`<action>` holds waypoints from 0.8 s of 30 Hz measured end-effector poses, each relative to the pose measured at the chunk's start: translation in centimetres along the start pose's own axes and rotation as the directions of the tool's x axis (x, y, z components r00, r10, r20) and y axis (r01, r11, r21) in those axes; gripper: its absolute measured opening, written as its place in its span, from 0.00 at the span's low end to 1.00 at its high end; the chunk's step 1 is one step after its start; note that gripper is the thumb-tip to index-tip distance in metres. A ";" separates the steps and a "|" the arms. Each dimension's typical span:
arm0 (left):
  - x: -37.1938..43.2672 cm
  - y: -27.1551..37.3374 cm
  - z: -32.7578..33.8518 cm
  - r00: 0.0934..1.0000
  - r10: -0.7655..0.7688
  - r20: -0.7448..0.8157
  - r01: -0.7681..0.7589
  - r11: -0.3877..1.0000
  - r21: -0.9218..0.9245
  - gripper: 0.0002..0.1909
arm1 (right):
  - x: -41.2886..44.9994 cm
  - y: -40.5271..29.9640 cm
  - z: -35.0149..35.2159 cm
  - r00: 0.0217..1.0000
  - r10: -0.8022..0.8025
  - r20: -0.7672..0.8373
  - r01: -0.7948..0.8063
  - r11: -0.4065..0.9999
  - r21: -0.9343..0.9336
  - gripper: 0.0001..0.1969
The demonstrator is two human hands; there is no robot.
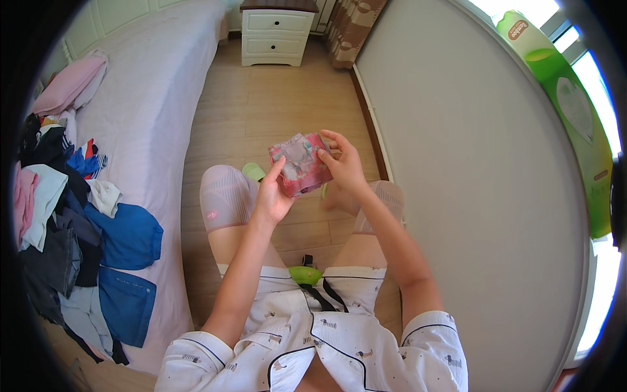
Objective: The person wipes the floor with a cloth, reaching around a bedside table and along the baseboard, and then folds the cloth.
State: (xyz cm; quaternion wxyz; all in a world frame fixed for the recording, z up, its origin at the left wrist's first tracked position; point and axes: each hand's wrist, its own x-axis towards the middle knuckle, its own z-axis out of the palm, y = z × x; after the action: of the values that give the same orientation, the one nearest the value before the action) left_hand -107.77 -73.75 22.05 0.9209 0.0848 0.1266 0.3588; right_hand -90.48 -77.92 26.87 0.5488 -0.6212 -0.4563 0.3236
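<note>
A small folded cloth bundle (301, 164), pink and grey with a worn-looking pattern, is held up between my two hands above the floor. My left hand (275, 195) grips it from the lower left, with the thumb pressed on its face. At the upper right edge, my right hand (344, 164) pinches it between thumb and fingers. What the cloth is when unfolded cannot be told. My knees, in pale patterned knee sleeves (228, 198), are on either side below it.
Left, a bed (147, 98) bears a pile of clothes (73, 215), folded blue garments (127, 304) and a pink pillow (71, 85). A white nightstand (277, 36) stands ahead near a curtain (355, 34). A grey wall (465, 171) rises at right, with a green package (563, 98) on the sill.
</note>
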 end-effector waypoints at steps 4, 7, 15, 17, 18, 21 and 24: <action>0.3 0.2 -0.2 0.999 0.009 -0.038 -0.004 0.993 0.115 0.23 | -0.2 1.0 0.9 0.993 -0.091 -0.075 0.078 0.984 -0.163 0.19; 0.3 0.4 -0.3 0.995 -0.010 -0.099 0.027 0.985 0.170 0.24 | -0.3 1.5 1.3 0.958 -0.252 -0.136 0.233 0.962 -0.142 0.14; 0.5 -0.3 -0.1 0.996 0.023 -0.089 -0.002 0.972 0.235 0.26 | -0.8 2.8 0.6 0.921 -0.385 -0.064 0.295 0.795 -0.529 0.10; 0.5 -0.2 0.1 0.996 0.012 -0.085 0.009 0.970 0.243 0.25 | -1.1 2.9 0.2 0.991 -0.120 -0.051 0.095 0.934 -0.343 0.11; 0.4 -0.2 0.4 0.996 0.008 -0.087 0.014 0.970 0.243 0.25 | -1.4 2.7 0.1 0.989 0.147 0.014 -0.143 0.977 -0.156 0.14; -0.2 0.1 1.6 0.999 -0.010 -0.043 0.018 0.982 0.186 0.24 | -1.3 1.1 -1.1 0.823 0.510 0.250 -0.555 0.816 0.165 0.20; -0.2 0.1 1.7 0.998 -0.014 -0.067 0.028 0.974 0.223 0.21 | -2.7 -3.4 0.3 0.787 0.553 0.272 -0.616 0.690 0.380 0.22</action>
State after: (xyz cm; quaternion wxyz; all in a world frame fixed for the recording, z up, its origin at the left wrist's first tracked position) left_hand -107.42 -73.92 23.74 0.9046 0.1748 0.1969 0.3351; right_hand -92.49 -80.31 29.84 0.5121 -0.5664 -0.1828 0.6193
